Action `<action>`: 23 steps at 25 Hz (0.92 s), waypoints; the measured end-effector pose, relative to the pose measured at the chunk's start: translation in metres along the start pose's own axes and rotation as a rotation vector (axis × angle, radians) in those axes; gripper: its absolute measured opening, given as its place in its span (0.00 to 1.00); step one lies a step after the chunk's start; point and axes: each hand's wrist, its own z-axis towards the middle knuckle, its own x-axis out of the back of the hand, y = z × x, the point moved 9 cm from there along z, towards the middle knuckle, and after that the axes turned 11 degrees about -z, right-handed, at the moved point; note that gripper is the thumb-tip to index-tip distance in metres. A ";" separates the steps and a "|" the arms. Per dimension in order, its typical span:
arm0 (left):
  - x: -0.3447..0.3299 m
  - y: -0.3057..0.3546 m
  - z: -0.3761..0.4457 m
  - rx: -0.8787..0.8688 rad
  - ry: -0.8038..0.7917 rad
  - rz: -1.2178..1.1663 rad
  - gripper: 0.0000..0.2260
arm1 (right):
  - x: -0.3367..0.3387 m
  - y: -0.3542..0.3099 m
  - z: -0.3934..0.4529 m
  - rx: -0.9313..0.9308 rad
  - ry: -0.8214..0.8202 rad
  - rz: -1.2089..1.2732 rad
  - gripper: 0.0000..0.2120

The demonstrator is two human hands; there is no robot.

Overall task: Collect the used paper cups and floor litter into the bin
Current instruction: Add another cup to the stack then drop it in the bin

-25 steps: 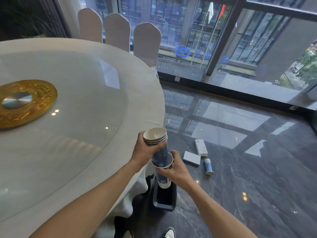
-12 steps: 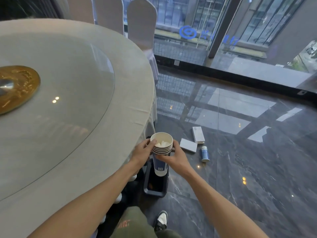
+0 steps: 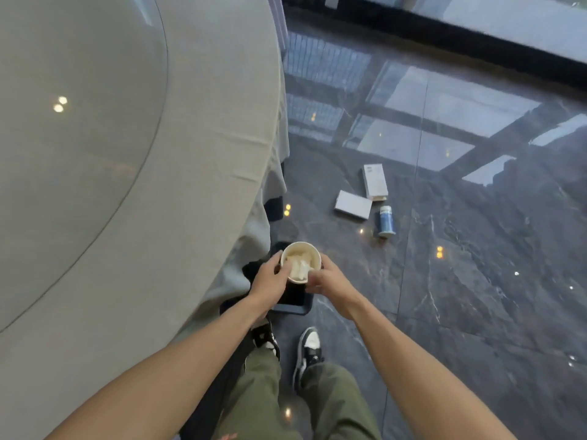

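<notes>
A stack of paper cups [image 3: 301,260] with crumpled white paper in the top one is held directly above the dark bin [image 3: 293,304] on the floor. My left hand [image 3: 270,279] grips the stack from the left and my right hand [image 3: 324,279] from the right. On the dark floor beyond lie a flat white box [image 3: 353,204], a longer white box [image 3: 375,181] and a small blue bottle [image 3: 385,221] on its side. Most of the bin is hidden under my hands and the cups.
The round table [image 3: 127,154] with a beige cloth and glass top fills the left; its cloth hangs beside the bin. My shoes [image 3: 308,347] and green trousers stand just behind the bin. Glossy dark floor stretches right toward the window base [image 3: 476,36].
The two groups of cups have been nested into one stack and lowered over the bin. The view has tilted down toward the floor and my feet.
</notes>
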 end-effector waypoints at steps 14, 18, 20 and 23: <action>-0.022 -0.203 0.122 0.401 0.135 -0.177 0.15 | -0.046 0.184 0.165 -0.315 0.214 0.100 0.14; -0.027 -0.212 0.150 0.412 0.180 -0.189 0.16 | -0.039 0.185 0.187 -0.272 0.267 0.196 0.13; -0.028 -0.221 0.150 0.444 0.186 -0.159 0.16 | -0.043 0.189 0.186 -0.304 0.243 0.177 0.16; -0.027 -0.242 0.145 0.535 0.179 -0.107 0.16 | -0.056 0.208 0.186 -0.406 0.150 0.144 0.14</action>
